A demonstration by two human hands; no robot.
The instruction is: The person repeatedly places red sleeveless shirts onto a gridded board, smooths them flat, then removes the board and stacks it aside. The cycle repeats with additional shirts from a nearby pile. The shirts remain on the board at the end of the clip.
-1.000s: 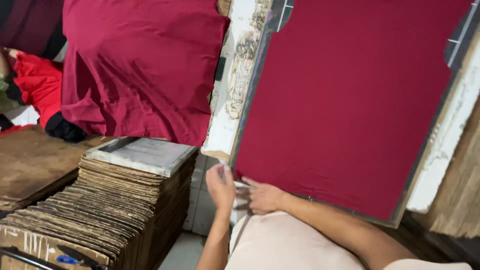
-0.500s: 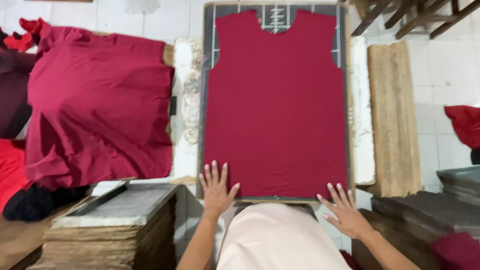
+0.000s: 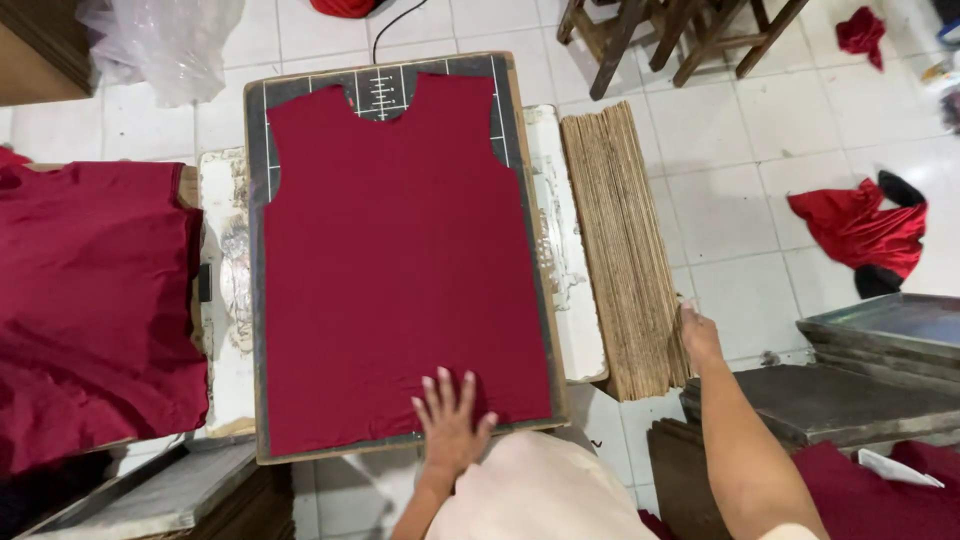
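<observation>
We press our left hand (image 3: 452,420), fingers spread apart, flat on the dark red sleeveless cloth piece (image 3: 395,260) lying on the grey board (image 3: 258,300). Our right hand (image 3: 697,335) touches the stack of brown cardboard sheets (image 3: 625,250); we cannot tell how its fingers sit.

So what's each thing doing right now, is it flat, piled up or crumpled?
Red cloth: spread flat on the board.
Board: lying flat under the cloth.
Left hand: open, fingers spread on the cloth's bottom edge.
Right hand: touching the cardboard stack.
Cardboard stack: sheets packed on edge beside the board.
Red pile: heaped and wrinkled.
Floor cloth: crumpled on the tiles.
</observation>
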